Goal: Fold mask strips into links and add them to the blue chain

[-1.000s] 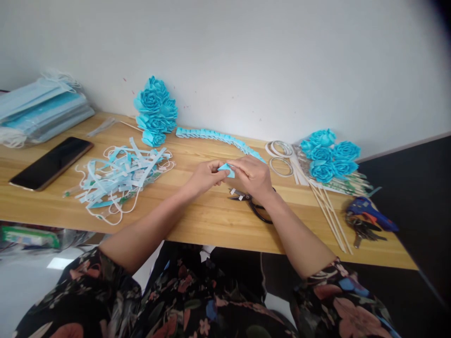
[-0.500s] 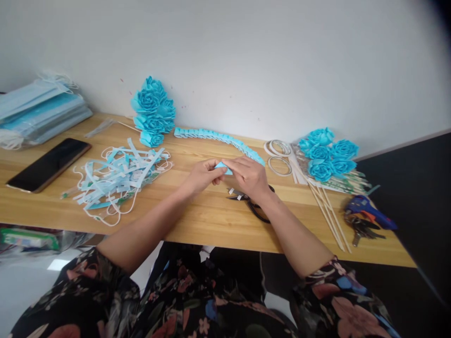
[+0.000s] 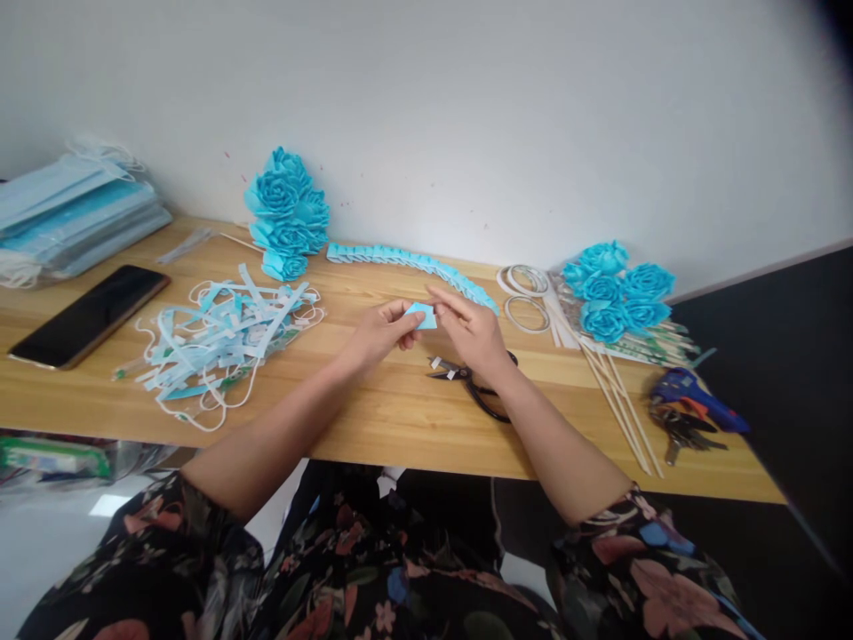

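A small folded piece of light-blue mask-like material (image 3: 421, 316) is held above the middle of the table. My left hand (image 3: 385, 332) pinches its left side, thumb on top. At its right edge, the fingertips of my right hand (image 3: 472, 335) close on the corner while the index finger stretches out above it. Black-handled scissors (image 3: 481, 396) lie partly under my right wrist, blades pointing left. Behind my hands, a curved row of folded light-blue pieces (image 3: 400, 256) runs along the table.
Left are a heap of cut strips and ear loops (image 3: 227, 342), a phone (image 3: 90, 316) and stacked masks (image 3: 80, 213). Blue flowers (image 3: 286, 209) lean against the wall; more blue flowers (image 3: 609, 293), tape rolls (image 3: 526, 311), wooden sticks (image 3: 619, 413) and a blue glue gun (image 3: 697, 400) are right.
My right fingers have drawn back to the right from over the folded blue piece, so more of its face shows. My left hand keeps its pinch.
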`<action>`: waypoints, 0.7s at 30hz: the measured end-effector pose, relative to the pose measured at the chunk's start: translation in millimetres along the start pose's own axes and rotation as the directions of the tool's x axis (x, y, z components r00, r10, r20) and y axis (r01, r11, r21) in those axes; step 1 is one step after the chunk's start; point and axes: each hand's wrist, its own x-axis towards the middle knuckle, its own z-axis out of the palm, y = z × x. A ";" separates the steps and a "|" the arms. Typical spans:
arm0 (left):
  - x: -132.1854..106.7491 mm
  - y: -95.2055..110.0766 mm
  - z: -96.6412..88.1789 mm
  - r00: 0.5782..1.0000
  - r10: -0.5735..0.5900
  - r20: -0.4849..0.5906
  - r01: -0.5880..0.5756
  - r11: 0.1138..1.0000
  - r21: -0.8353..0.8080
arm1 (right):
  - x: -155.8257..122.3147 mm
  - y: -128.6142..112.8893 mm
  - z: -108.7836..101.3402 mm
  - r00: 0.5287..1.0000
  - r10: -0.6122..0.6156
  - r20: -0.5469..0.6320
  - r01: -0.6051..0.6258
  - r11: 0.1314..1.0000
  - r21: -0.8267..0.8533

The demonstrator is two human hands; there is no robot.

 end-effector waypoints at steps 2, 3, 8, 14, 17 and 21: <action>-0.5 0.4 0.0 1.000 0.008 -0.012 -0.008 1.000 0.012 | 1.1 -1.5 -0.9 0.984 0.176 0.018 -0.176 0.967 0.182; -0.8 0.7 0.2 1.000 0.014 -0.014 -0.014 1.000 0.018 | 1.7 -2.6 -1.5 0.971 0.235 0.037 -0.237 0.937 0.257; -0.5 1.0 1.3 0.998 0.042 -0.040 -0.040 0.998 0.041 | 3.3 -10.8 -2.9 0.952 0.298 0.063 -0.300 0.878 0.374; 0.7 0.7 1.8 0.996 0.061 -0.060 -0.057 0.996 0.062 | 2.1 -11.9 1.3 0.946 0.317 0.066 -0.322 0.894 0.312; 0.1 1.8 2.2 0.996 0.066 -0.060 -0.060 0.994 0.090 | 1.3 -9.0 5.1 0.941 0.329 0.080 -0.338 0.890 0.306; -0.6 2.7 2.1 0.996 0.066 -0.066 -0.059 0.992 0.111 | 0.6 -5.7 8.0 0.929 0.361 0.079 -0.366 0.869 0.334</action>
